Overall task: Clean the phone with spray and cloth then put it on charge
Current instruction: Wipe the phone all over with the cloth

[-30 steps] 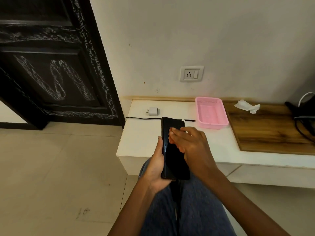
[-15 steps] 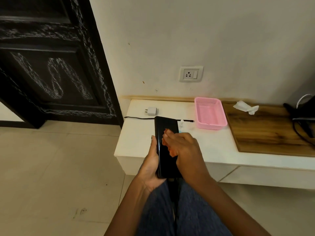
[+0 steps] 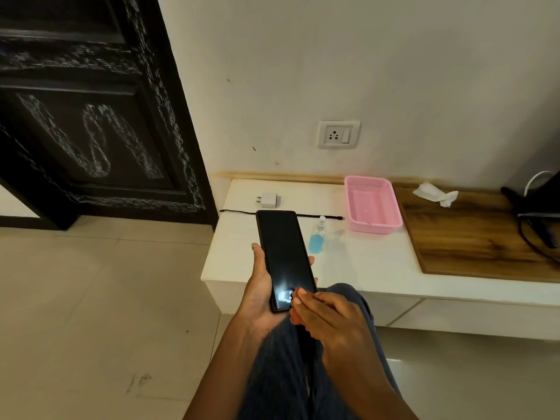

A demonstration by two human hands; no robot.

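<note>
The phone (image 3: 283,256) is gripped by the left hand (image 3: 260,294) while its lower screen is touched by the right hand's (image 3: 328,316) straight fingers (image 3: 303,298).

A pink basket (image 3: 372,204) sits on the white bench (image 3: 378,262) just left of a wooden board (image 3: 472,237). A dark carved door (image 3: 91,116) stands at left above the tiled floor (image 3: 91,298).
</note>
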